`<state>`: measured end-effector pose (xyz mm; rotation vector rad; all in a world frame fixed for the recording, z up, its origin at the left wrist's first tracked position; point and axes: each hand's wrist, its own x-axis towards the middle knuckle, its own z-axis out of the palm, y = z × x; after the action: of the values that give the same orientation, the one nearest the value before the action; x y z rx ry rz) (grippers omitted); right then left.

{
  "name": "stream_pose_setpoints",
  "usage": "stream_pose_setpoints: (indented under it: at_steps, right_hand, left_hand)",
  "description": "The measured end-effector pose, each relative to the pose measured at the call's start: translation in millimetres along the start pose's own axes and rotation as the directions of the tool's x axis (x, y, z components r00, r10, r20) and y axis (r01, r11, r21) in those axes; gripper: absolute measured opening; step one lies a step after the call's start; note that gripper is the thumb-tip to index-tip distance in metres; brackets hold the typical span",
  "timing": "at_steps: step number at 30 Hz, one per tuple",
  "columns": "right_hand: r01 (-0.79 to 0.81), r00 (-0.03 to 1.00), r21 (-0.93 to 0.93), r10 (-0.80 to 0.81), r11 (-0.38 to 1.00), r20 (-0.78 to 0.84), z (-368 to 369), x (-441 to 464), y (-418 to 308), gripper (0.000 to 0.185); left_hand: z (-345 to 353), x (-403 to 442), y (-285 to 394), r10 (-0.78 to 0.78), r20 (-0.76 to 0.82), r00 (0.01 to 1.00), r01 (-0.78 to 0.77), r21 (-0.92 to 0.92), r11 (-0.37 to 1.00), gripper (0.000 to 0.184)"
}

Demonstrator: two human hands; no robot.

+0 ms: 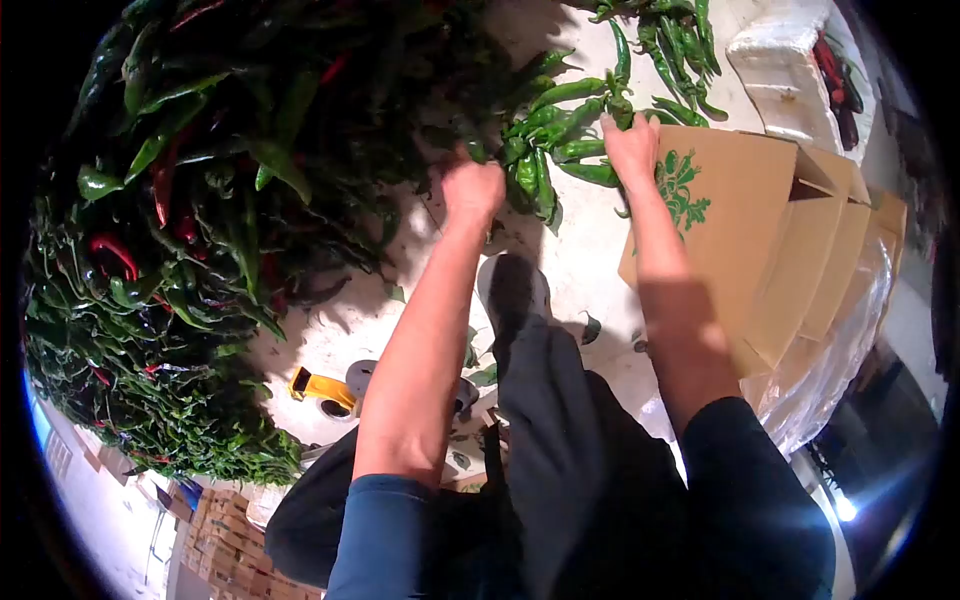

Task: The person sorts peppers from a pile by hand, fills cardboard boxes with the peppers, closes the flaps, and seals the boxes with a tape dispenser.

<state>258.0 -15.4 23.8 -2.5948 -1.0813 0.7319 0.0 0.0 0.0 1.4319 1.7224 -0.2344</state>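
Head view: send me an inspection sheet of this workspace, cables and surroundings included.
Surface: pale floor, scattered leaves.
Job's things: pepper pile, mostly green with some red; loose green peppers; cardboard box.
Clutter: yellow tool, clear plastic, white foam box.
Hands: left hand at the pile's edge, right hand at the loose green peppers; both grips unclear.
Cables: none identifiable; dark lower right is unclear.
Surroundings: stacked cartons lower left; bright light lower right.

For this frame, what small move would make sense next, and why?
Probably have the right hand gather the loose green peppers nearest it: its fingertips are right at them, beside the cardboard box, while the left hand is over by the edge of the big pepper pile.
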Motion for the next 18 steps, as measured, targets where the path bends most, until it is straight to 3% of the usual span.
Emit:
stream_pose_setpoints:
  at_steps: [1, 2, 5, 6, 10, 13, 14, 17, 18]
  right_hand:
    - [0.039, 0.998, -0.022, -0.041, 0.999, -0.054, 5, -2, 2, 0.071]
    - [0.077, 0.991, -0.044, -0.081, 0.996, -0.109, 7, -3, 3, 0.071]
    - [0.161, 0.987, -0.161, -0.162, 0.974, 0.006, 6, -10, -7, 0.07]
    - [0.254, 0.963, -0.212, -0.268, 0.944, -0.039, 5, -15, -4, 0.067]
    - [0.17, 0.957, -0.219, -0.214, 0.961, -0.194, 14, -32, -1, 0.065]
    - [-0.028, 0.999, -0.205, 0.022, 0.978, -0.033, 9, -51, 2, 0.062]
    - [-0.001, 0.999, -0.212, -0.007, 0.977, -0.038, 8, -57, 1, 0.057]
    - [-0.117, 0.991, 0.086, 0.122, 0.989, -0.055, 15, -76, 12, 0.051]
    - [-0.149, 0.984, 0.171, 0.163, 0.974, -0.074, 16, -83, 11, 0.048]
  left_hand:
    - [-14, -32, 23, -0.08, -0.003, 0.997, 0.078, -0.186, 0.979, 0.064]
    - [-19, -59, 36, 0.023, -0.154, 0.988, -0.055, -0.208, 0.976, 0.059]
    - [-18, -77, 53, -0.001, -0.162, 0.987, -0.024, -0.155, 0.988, 0.061]
    - [-8, -81, 56, 0.046, -0.261, 0.964, -0.074, -0.096, 0.993, 0.063]
    - [10, -73, 56, 0.048, -0.304, 0.951, -0.049, 0.004, 0.999, 0.072]
    - [13, -59, 49, -0.012, -0.342, 0.94, 0.015, 0.005, 1.0, 0.072]
    - [12, -57, 45, -0.007, -0.357, 0.934, 0.018, 0.028, 0.999, 0.072]
    - [5, -59, 36, 0.125, -0.321, 0.939, -0.097, 0.102, 0.99, 0.075]
    - [2, -62, 38, 0.093, -0.304, 0.948, -0.066, 0.095, 0.993, 0.08]
